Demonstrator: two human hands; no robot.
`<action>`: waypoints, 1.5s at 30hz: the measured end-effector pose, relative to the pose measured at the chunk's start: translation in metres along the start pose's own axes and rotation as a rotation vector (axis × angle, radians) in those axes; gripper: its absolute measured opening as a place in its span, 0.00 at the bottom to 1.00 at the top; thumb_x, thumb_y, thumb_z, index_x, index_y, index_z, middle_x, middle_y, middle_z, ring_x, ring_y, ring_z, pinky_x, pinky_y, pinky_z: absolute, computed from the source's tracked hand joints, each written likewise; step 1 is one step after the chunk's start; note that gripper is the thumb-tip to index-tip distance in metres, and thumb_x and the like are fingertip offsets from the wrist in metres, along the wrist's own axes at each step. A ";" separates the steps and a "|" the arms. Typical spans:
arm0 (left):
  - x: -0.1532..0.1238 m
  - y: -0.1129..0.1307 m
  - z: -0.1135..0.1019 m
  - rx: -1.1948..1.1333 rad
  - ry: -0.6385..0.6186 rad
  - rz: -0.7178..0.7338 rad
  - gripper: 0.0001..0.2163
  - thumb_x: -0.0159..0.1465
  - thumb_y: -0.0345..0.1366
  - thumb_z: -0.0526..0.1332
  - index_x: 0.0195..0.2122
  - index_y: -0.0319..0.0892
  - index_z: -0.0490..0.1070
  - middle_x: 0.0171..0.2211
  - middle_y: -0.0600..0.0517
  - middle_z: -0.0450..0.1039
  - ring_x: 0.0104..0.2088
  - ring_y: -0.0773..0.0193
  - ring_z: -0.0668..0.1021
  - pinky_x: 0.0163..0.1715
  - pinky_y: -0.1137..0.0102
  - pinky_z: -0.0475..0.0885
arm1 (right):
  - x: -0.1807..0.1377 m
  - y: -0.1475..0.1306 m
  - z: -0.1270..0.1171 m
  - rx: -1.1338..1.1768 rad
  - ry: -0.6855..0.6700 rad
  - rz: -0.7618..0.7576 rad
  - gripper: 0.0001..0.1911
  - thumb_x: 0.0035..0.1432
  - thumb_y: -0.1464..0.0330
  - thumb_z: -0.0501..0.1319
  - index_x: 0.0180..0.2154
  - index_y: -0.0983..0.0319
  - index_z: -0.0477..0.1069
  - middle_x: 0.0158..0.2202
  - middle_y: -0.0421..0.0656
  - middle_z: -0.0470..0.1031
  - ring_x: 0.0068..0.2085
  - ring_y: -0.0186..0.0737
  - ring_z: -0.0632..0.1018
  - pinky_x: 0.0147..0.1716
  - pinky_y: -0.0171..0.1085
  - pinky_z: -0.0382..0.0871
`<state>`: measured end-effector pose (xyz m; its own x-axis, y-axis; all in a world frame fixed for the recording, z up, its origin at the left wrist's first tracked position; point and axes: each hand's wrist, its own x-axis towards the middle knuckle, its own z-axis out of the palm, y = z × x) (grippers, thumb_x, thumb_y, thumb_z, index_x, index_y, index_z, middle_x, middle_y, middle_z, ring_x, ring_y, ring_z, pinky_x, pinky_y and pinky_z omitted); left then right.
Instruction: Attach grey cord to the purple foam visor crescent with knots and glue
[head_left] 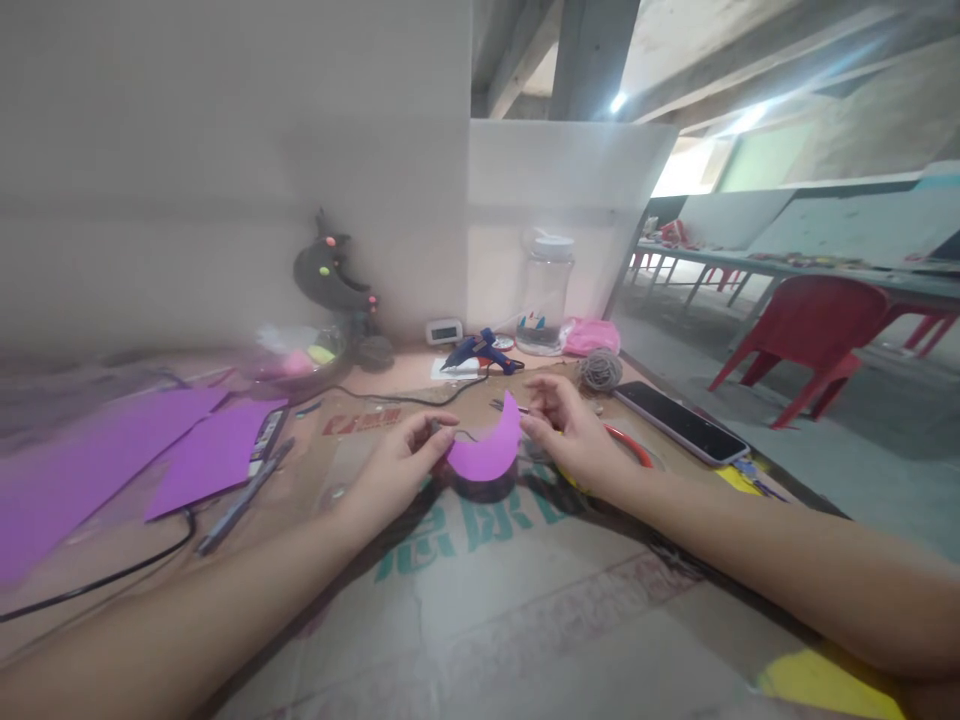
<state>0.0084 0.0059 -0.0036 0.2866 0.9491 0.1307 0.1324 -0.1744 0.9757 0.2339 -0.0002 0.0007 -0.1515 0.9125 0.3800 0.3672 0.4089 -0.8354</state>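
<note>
A purple crescent-shaped paper piece (489,450) is held upright between both hands over the cardboard sheet (480,590). My left hand (401,462) pinches its lower left tip, fingers closed, with a thin dark thread or wire showing at the fingertips. My right hand (570,430) grips the crescent's right edge near its upper tip, fingers curled. Red-handled scissors (630,445) lie just behind my right hand.
Purple paper sheets (150,450) and a pen (244,495) lie at left, crossed by a black cable (112,575). A blue glue gun (480,352), grey yarn ball (600,370), phone (679,420), clear jar (547,290) and black crescent ornament (330,275) stand behind. Red chairs (810,335) are right.
</note>
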 end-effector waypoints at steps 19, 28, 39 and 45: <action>0.000 -0.001 -0.002 0.024 -0.027 -0.016 0.14 0.64 0.47 0.57 0.32 0.39 0.68 0.21 0.57 0.65 0.23 0.70 0.67 0.23 0.75 0.60 | 0.004 0.006 -0.003 0.099 -0.186 0.136 0.30 0.64 0.47 0.45 0.26 0.62 0.70 0.23 0.41 0.71 0.27 0.34 0.72 0.30 0.34 0.67; 0.002 -0.003 -0.002 0.067 -0.088 0.008 0.15 0.64 0.46 0.56 0.32 0.39 0.72 0.21 0.56 0.65 0.23 0.68 0.68 0.24 0.74 0.60 | 0.004 0.006 0.005 0.243 -0.414 0.144 0.28 0.52 0.66 0.66 0.55 0.60 0.66 0.56 0.49 0.71 0.51 0.42 0.76 0.48 0.39 0.71; 0.001 -0.002 -0.003 0.043 -0.099 -0.008 0.13 0.62 0.45 0.59 0.30 0.39 0.71 0.20 0.55 0.67 0.23 0.68 0.69 0.26 0.72 0.63 | 0.004 -0.006 -0.001 -0.088 -0.523 0.091 0.09 0.56 0.65 0.61 0.32 0.64 0.75 0.33 0.43 0.77 0.35 0.37 0.76 0.36 0.35 0.69; 0.001 -0.003 -0.003 0.019 -0.115 -0.001 0.12 0.62 0.43 0.60 0.29 0.39 0.70 0.21 0.56 0.67 0.22 0.70 0.68 0.25 0.73 0.64 | 0.002 -0.007 0.003 0.140 -0.468 0.111 0.10 0.56 0.64 0.63 0.39 0.62 0.68 0.46 0.47 0.74 0.37 0.34 0.75 0.34 0.34 0.68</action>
<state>0.0059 0.0081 -0.0059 0.3931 0.9132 0.1078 0.1500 -0.1793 0.9723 0.2280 -0.0008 0.0062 -0.5262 0.8451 0.0940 0.2824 0.2779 -0.9182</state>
